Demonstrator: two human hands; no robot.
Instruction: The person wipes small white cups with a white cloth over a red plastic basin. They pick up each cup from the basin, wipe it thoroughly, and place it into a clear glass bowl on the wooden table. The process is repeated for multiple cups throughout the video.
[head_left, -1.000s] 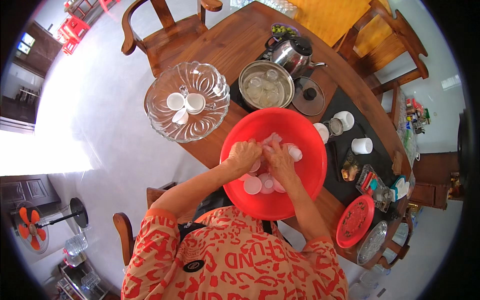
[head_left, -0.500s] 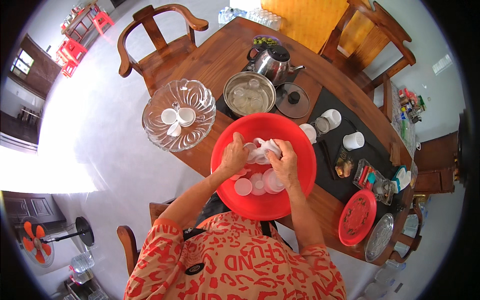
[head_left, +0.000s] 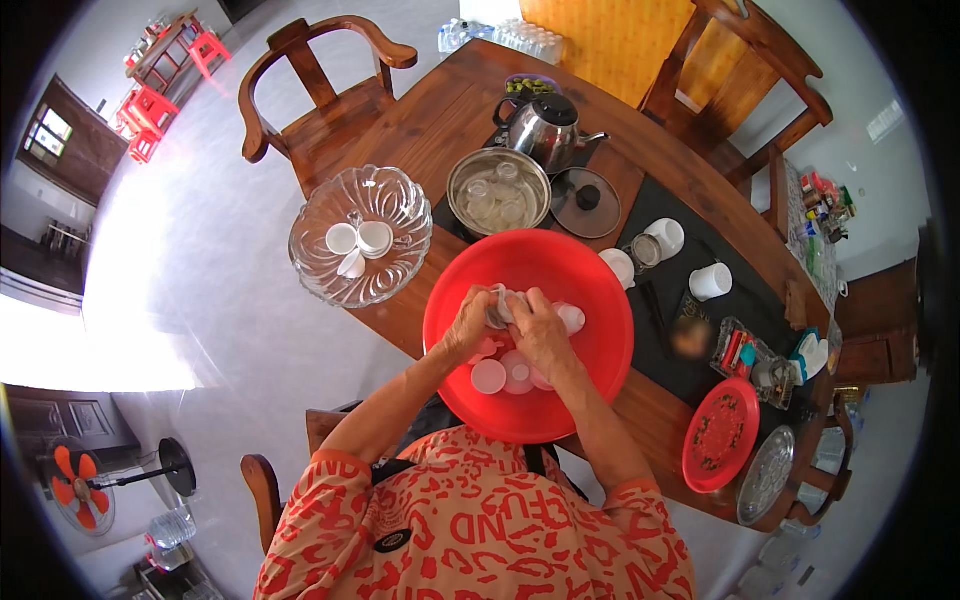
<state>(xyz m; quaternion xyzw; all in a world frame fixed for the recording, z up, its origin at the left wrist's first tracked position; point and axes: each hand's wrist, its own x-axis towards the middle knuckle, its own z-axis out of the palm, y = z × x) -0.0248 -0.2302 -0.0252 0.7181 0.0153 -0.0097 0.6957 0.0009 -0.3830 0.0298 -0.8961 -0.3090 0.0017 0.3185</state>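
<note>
Over a large red basin (head_left: 590,385), my left hand (head_left: 472,326) grips a small cup (head_left: 497,312) that looks whitish and partly see-through. My right hand (head_left: 541,330) is closed on a white cloth (head_left: 570,318), whose end sticks out past my fingers; its fingertips press at the cup's mouth. Below my hands in the basin lie several small cups and lids, among them a white cup (head_left: 488,377) and a round pale piece (head_left: 517,373). My right hand and forearm partly cover those on the right.
Left of the basin is a scalloped glass bowl (head_left: 320,270) with white cups. Behind it stand a steel pot (head_left: 457,205) holding small glasses, a kettle (head_left: 545,135) and a glass lid (head_left: 586,212). To the right are white mugs (head_left: 710,282), a red tray (head_left: 720,435) and a clear tray (head_left: 767,475).
My right hand has moved left to the left hand, and the cloth now meets the cup. Most of the cloth is now hidden by my right hand.
</note>
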